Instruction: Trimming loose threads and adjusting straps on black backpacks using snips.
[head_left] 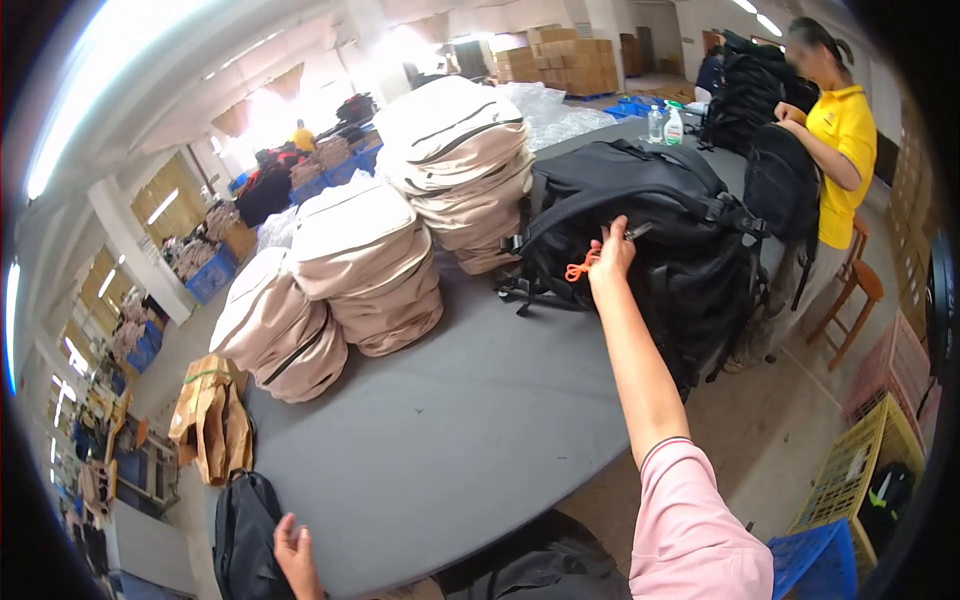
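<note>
My right hand [612, 262] reaches out over a pile of black backpacks [690, 250] on the grey table [440, 450]. Its fingers are closed round small metal thread snips [634, 232], mostly hidden by the hand, and a looped orange cord [580, 268] hangs from them. The hand is up against the black fabric. At the lower left, my left hand [294, 556] has its fingers apart and holds nothing. Beside it a single black backpack [247, 535] stands at the table's edge; I cannot tell whether the fingertips touch it.
Stacks of cream backpacks [365, 255] line the table's far left side, near a brown paper bag [212, 420]. Spray bottles [673, 125] stand at the back. A co-worker in yellow [840, 135] handles a black backpack at right. Crates [850, 470] sit on the floor.
</note>
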